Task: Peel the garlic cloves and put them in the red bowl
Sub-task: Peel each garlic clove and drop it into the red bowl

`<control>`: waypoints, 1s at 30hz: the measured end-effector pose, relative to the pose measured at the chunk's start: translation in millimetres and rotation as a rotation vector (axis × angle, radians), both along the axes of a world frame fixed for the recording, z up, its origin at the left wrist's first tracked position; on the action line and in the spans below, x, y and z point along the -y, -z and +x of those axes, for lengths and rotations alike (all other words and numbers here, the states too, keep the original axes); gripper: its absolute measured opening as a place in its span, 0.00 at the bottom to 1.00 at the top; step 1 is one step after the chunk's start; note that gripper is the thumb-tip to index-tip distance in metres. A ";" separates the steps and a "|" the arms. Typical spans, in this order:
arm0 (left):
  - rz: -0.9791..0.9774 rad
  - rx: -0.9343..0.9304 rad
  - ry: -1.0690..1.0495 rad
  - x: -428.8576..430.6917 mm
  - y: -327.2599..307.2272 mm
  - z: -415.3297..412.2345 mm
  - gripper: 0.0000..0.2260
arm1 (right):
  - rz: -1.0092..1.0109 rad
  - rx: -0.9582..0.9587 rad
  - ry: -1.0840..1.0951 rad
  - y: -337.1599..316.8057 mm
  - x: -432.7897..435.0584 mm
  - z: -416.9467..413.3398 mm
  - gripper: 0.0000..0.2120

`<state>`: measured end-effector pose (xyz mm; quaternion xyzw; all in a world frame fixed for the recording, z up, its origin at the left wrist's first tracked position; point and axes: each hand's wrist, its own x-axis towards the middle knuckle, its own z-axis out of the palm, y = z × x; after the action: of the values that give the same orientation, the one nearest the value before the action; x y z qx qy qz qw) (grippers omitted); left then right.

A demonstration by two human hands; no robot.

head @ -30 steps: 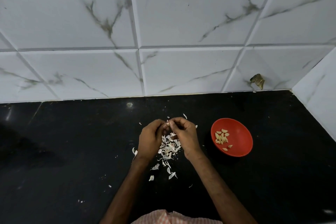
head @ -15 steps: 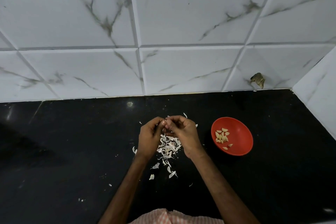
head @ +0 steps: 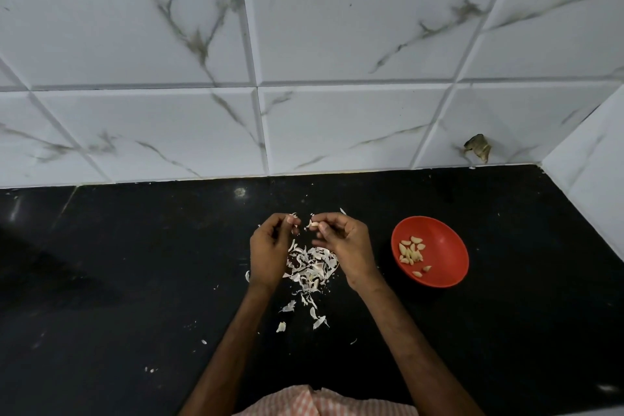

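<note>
Both forearms reach forward over the black counter (head: 135, 280), the hands raised side by side with a small gap between them above a pile of papery skins (head: 312, 267). The right hand (head: 344, 246) pinches a garlic clove (head: 314, 223) between thumb and curled fingertips, while the left hand (head: 270, 246) has its fingers curled towards the thumb, and whether it grips a scrap of skin I cannot tell. The red bowl (head: 445, 246) sits on the counter near the right wrist, holding peeled cloves (head: 412, 252)

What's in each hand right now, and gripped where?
Right hand pinches a small pale garlic clove at one end. Left hand seems to pinch a white papery skin scrap.
</note>
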<state>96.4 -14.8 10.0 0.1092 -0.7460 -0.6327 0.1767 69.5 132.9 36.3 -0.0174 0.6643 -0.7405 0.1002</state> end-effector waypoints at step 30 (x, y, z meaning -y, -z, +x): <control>0.103 -0.110 0.069 -11.6 -14.5 7.4 0.04 | -0.046 -0.103 0.081 8.5 7.6 3.2 0.07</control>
<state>103.7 -3.2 24.5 0.0576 -0.7049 -0.6812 0.1894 72.6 125.4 27.7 -0.0310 0.6515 -0.7572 0.0355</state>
